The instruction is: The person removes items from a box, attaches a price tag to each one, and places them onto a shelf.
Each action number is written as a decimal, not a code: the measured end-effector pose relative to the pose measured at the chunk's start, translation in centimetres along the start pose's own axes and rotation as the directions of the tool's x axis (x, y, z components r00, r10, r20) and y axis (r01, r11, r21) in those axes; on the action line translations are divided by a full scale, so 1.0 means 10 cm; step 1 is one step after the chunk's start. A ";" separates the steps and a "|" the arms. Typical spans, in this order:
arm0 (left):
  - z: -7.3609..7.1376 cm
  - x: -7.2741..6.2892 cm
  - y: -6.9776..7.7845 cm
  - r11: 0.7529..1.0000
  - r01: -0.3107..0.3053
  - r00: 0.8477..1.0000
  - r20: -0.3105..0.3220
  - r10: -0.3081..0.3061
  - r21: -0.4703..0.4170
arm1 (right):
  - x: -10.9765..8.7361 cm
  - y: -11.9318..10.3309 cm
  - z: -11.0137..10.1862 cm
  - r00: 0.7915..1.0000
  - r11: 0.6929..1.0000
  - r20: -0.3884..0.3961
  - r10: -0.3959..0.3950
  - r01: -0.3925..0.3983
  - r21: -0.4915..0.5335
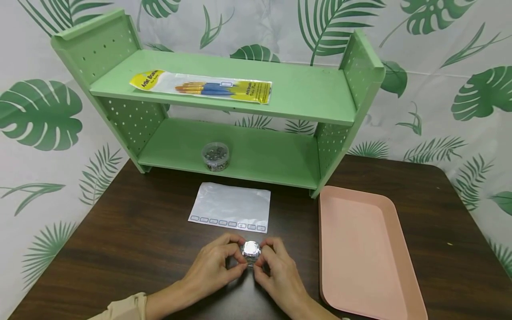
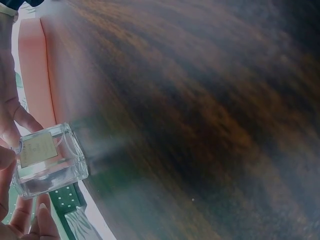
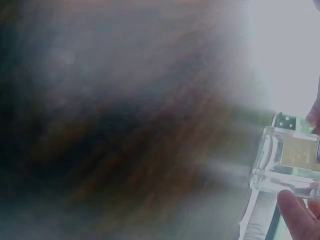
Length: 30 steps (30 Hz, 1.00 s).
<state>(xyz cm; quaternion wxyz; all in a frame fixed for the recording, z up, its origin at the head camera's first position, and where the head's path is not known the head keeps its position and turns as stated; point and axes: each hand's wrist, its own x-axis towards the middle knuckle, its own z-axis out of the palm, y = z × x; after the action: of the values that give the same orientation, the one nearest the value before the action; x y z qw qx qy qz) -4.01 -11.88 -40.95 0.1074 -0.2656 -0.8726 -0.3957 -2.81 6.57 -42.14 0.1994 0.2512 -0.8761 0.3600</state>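
Note:
A small square bottle of clear glass [image 2: 52, 162] stands on the dark wooden table [image 1: 152, 213], close to the near side. It looks like a perfume bottle, with a pale gold label [image 3: 300, 152] on its front and a shiny silver cap [image 1: 251, 249] on top. My left hand [image 1: 214, 264] holds its left side between thumb and fingers. From the right, my right hand [image 1: 280, 271] grips the opposite side in the same manner. Just beyond the bottle lies a flat white sheet [image 1: 232, 204] with a row of small labels along its near edge.
A green two-tier shelf [image 1: 256, 155] stands at the back. Its upper tier bears a packet of artist brushes [image 1: 204, 86]; on the lower sits a clear round tub [image 1: 216, 156] of small metal pieces. To the right lies a pink tray [image 1: 364, 249] with raised edges.

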 end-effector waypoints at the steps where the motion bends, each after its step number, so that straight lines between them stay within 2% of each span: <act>1: 0.00 0.00 0.00 1.000 0.000 1.000 -0.001 0.000 0.002 | 0.00 0.00 0.00 1.000 1.000 0.000 -0.003 0.003 -0.004; 30: 0.02 0.01 -0.01 1.000 -0.004 1.000 -0.005 0.004 0.026 | 0.02 0.04 0.00 0.998 0.999 -0.042 -0.048 0.049 0.012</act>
<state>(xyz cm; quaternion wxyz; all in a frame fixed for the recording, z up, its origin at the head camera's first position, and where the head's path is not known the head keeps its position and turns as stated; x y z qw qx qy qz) -4.13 -11.78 -41.12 0.1138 -0.2650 -0.8768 -0.3848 -3.19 6.79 -42.22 0.2245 0.2663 -0.8631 0.3658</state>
